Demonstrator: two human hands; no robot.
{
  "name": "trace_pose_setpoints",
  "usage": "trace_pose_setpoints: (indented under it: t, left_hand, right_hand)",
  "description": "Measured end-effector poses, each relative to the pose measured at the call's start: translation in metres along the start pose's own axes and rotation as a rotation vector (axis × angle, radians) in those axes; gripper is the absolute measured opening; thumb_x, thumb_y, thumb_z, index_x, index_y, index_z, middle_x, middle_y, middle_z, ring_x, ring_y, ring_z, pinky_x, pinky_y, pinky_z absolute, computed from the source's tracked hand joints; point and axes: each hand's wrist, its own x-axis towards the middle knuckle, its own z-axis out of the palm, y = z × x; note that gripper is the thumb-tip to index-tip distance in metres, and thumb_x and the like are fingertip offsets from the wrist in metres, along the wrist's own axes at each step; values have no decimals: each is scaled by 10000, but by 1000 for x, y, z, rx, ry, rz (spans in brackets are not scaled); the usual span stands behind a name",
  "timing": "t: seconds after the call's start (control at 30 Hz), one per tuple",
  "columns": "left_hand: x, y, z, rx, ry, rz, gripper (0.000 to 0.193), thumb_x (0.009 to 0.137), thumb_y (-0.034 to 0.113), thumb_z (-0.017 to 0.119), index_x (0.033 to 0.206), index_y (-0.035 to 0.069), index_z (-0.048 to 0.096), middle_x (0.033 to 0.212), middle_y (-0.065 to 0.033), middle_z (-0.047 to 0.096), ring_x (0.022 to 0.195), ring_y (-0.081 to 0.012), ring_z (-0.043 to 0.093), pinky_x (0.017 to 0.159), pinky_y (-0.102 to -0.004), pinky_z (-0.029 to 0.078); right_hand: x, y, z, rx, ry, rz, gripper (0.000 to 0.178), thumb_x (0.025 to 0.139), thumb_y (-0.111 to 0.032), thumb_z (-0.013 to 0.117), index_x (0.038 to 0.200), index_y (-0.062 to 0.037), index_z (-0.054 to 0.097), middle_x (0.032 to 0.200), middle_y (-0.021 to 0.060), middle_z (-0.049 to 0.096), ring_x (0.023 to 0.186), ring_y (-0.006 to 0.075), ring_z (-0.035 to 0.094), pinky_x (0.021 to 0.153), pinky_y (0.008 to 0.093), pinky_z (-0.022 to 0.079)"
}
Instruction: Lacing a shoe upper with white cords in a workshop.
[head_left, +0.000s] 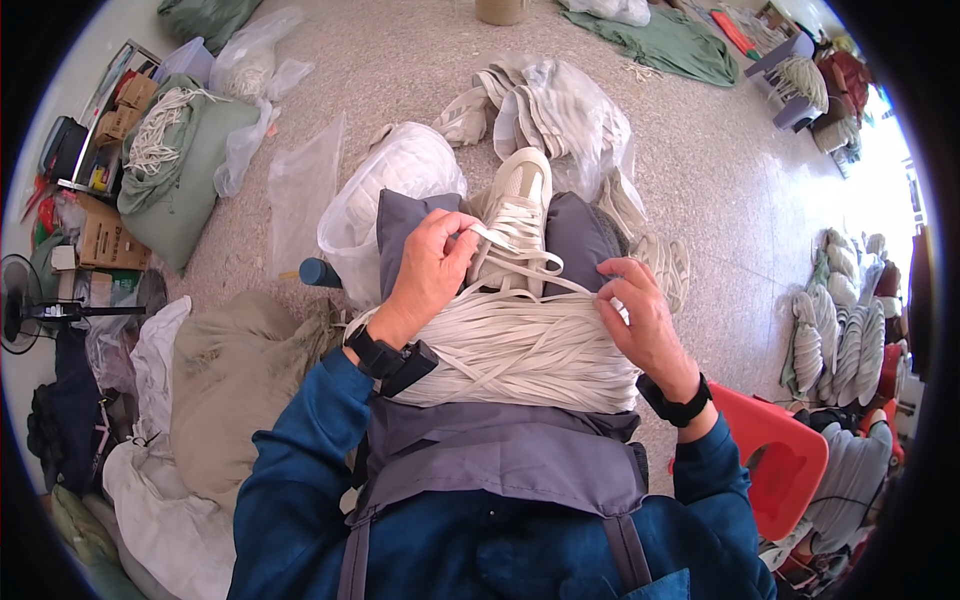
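A cream and beige sneaker (524,187) rests between my knees, its toe pointing away from me. White lace (512,222) crosses its upper part, and a loose length loops out to the right. My left hand (432,262), at the shoe's left side, pinches a strand of this lace between thumb and fingertips. To the right of the shoe, my right hand (645,315) has its thumb and forefinger closed on the lace running toward it; the other fingers are loosely curled. Across my lap lies a thick bundle of white shoelaces (510,350), just below both hands.
Beyond the shoe lie stacked shoe uppers (545,110) in clear plastic. A white plastic bag (400,165) stands by my left knee, near a blue-capped cylinder (319,272). A red plastic stool (765,455) is at my right. Bundled uppers (840,330) line the right side; sacks (235,375) lie left.
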Motion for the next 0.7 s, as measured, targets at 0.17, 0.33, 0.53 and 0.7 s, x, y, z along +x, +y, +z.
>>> trace_pose_setpoints:
  t: [0.17,0.33,0.53,0.7]
  left_hand:
    - [-5,-2,-2,67,33,59,140,992,103,612,1069,5,677,937,-18,612,651,-44,586,552,-196,491]
    - [-6,8,4,-171,5,-149,87,968,77,629,1009,5,654,848,-25,626,620,-68,588,558,-220,483]
    - [-8,-2,3,-284,-41,-191,142,1017,142,584,1059,22,645,756,-7,648,631,-47,606,545,-208,500]
    - [-10,-1,10,-228,6,-158,115,998,123,604,1031,16,632,756,-13,639,603,-61,582,546,-228,487]
  right_hand:
    - [16,-22,-4,521,-109,138,52,897,-28,671,884,-4,626,1276,136,616,963,220,633,862,331,491]
    - [32,-37,9,1024,-405,145,90,941,-87,676,898,-16,640,1329,100,588,930,96,593,803,266,487]
    - [27,-32,16,893,-526,276,91,919,-87,648,891,-1,637,997,45,685,815,101,605,737,268,494]
    - [11,-14,3,441,-407,239,94,893,-92,663,891,0,642,743,14,609,680,80,544,584,270,432]
